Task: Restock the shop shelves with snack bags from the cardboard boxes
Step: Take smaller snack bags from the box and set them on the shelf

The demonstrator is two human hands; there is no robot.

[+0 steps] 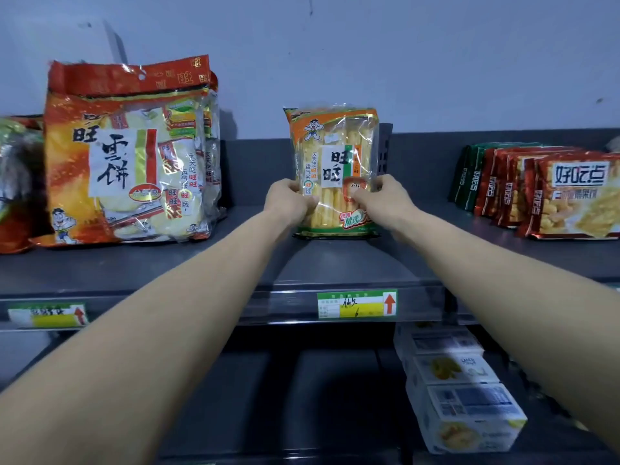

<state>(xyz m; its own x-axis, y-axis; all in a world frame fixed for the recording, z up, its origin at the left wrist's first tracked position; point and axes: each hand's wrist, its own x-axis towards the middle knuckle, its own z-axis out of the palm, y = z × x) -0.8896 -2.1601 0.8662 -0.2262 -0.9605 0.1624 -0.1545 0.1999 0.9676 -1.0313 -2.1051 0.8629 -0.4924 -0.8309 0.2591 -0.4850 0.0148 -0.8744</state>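
Your left hand (pixel 288 199) and your right hand (pixel 382 196) are both closed on the lower sides of the clear yellow-and-orange bag of rice crackers (pixel 333 169). The bag stands upright with its bottom edge on the dark grey metal shelf (pixel 335 263), near the middle of it. It looks light, and its plastic film is probably smooth and slippery, while the crackers inside will break easily, so hold it by the sides without squeezing hard. It may fall over when you let go, because nothing supports it in front. To the left, well apart, stand the large red-and-orange bags of round rice cakes (pixel 131 152). To the right is a row of red and green flat snack packets (pixel 536 189). The space around the bag is free. White cartons (pixel 459 387) sit on the lower shelf.
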